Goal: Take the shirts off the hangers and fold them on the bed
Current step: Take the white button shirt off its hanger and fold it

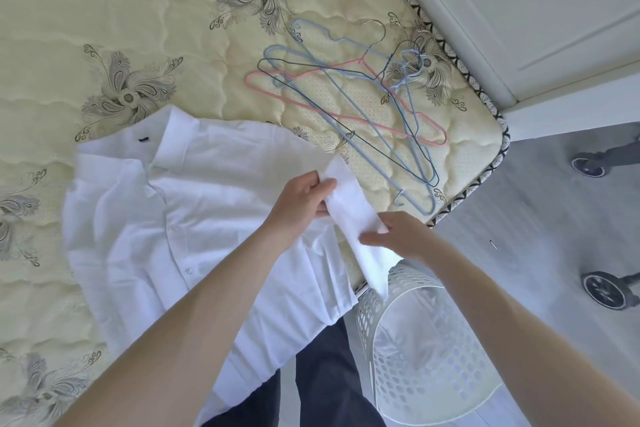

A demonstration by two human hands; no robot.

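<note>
A white button-up shirt [180,218] lies spread on the cream quilted bed [104,28], collar to the upper left, its hem hanging over the near edge. Its right sleeve [349,208] is lifted off the mattress. My left hand [304,198] grips that sleeve near the shoulder end. My right hand [398,236] pinches it lower down, towards the cuff, which hangs over the bed's edge. Several bare wire hangers [349,104], blue, pink and dark, lie in a loose pile on the bed's right corner.
A white perforated laundry basket [415,340] stands on the floor by the bed's corner, under my right arm. White cabinet doors [536,10] rise beyond the bed. Two wheels of a cart [609,288] sit on the grey floor at the right.
</note>
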